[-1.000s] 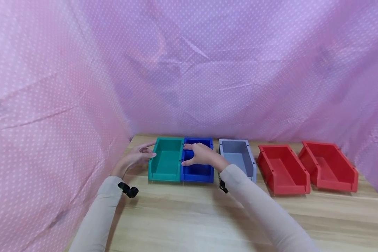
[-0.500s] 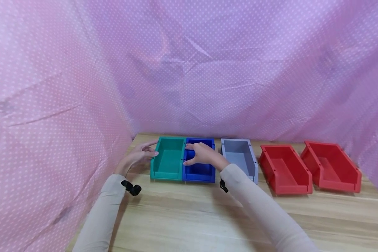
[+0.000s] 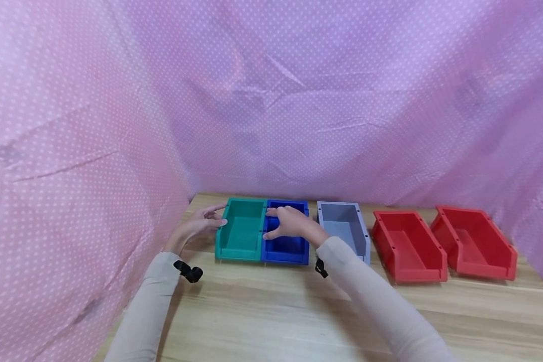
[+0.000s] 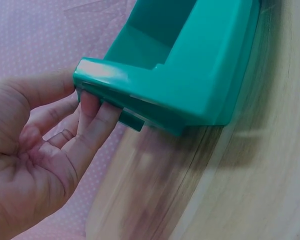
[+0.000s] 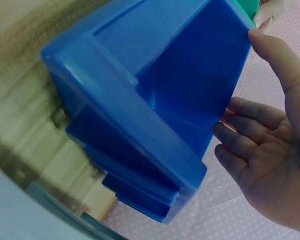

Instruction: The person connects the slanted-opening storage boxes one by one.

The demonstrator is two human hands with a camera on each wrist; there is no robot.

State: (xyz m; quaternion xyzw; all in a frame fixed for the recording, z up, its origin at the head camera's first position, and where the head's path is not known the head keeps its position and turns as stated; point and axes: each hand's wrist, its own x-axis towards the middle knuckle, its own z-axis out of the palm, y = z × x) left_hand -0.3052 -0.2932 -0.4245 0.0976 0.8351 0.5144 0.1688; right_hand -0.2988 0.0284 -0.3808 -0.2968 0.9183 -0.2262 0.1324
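Observation:
A green open-fronted storage bin stands side against side with a blue bin on the wooden table. At the green bin's outer left wall, my left hand pinches the rim. In the left wrist view its thumb lies over the rim and two fingers sit beneath the lip. My right hand reaches over the blue bin, thumb and fingers loosely spread. Its thumb tip touches the blue bin's left rim, and the other fingertips meet the rim farther back. Both bins look bare inside, though the hand covers part of the blue one.
A grey bin stands right of the blue one across a narrow gap, partly behind the right sleeve. Two red bins, one nearer and one at the far right, sit slightly angled. Pink dotted cloth walls the back and sides.
The whole head view shifts slightly right, then slightly down, as if the camera turned. Both hands keep their places on the green and blue bins.

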